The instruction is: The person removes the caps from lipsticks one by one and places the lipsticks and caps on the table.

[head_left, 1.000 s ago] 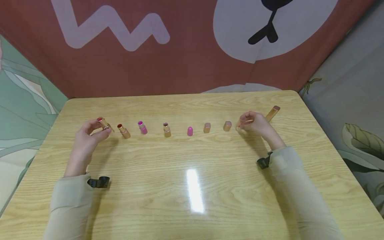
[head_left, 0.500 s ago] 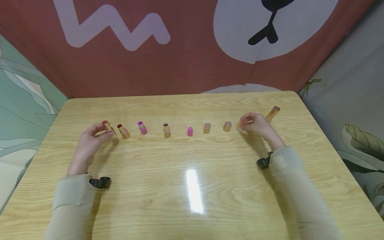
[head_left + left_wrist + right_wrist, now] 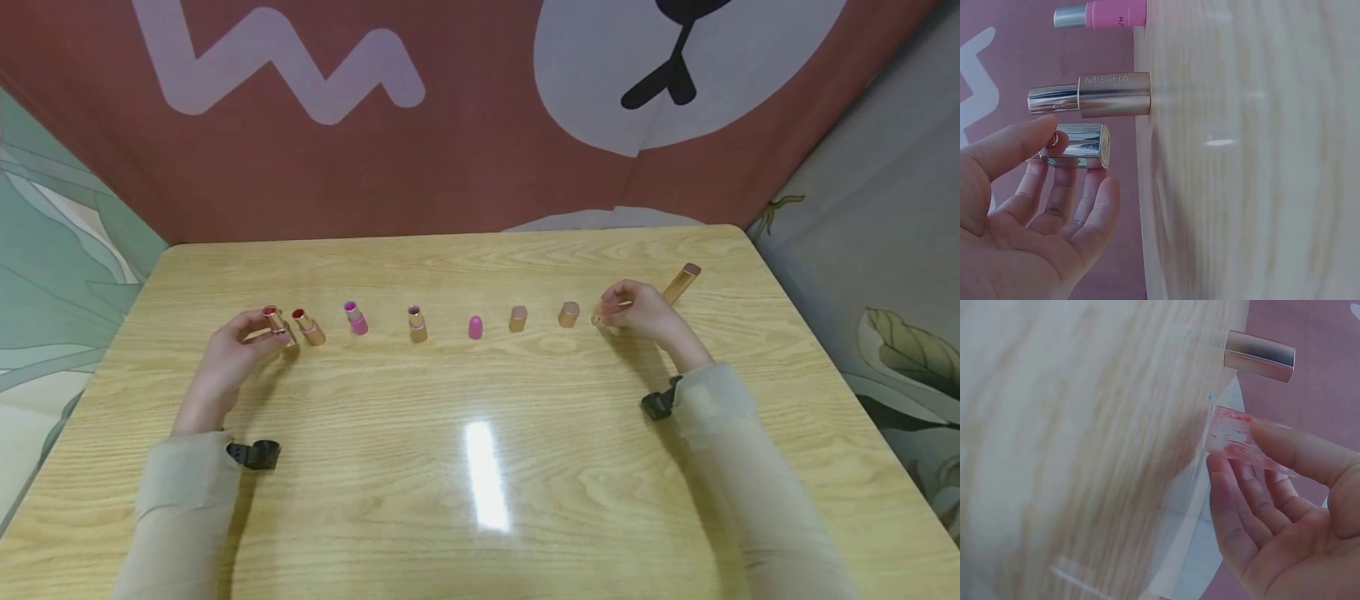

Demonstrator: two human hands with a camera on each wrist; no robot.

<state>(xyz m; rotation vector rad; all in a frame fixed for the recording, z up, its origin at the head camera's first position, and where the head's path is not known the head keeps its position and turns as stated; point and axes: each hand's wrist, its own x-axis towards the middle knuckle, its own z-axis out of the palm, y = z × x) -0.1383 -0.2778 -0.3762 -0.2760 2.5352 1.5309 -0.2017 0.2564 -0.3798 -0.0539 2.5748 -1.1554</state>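
My left hand pinches a shiny gold lipstick with a red bullet between thumb and fingers. It is upright, its base a little above the table. Just to its right stands an uncapped gold lipstick marked MISSHA in the left wrist view. At the right, my right hand grips a clear cap with red smears inside, thumb on one side and fingers on the other. The cap's lower end is at or just above the tabletop; I cannot tell which. A rose-gold cap stands beside it.
Along the row stand a pink lipstick, another gold lipstick, a pink cap and two gold caps, one nearer the middle. A long gold piece is behind my right hand. The table meets a red curtain.
My left hand has moved right and lowered the gold lipstick, bringing it close beside the neighbouring one. My right hand and the clear cap have hardly moved.
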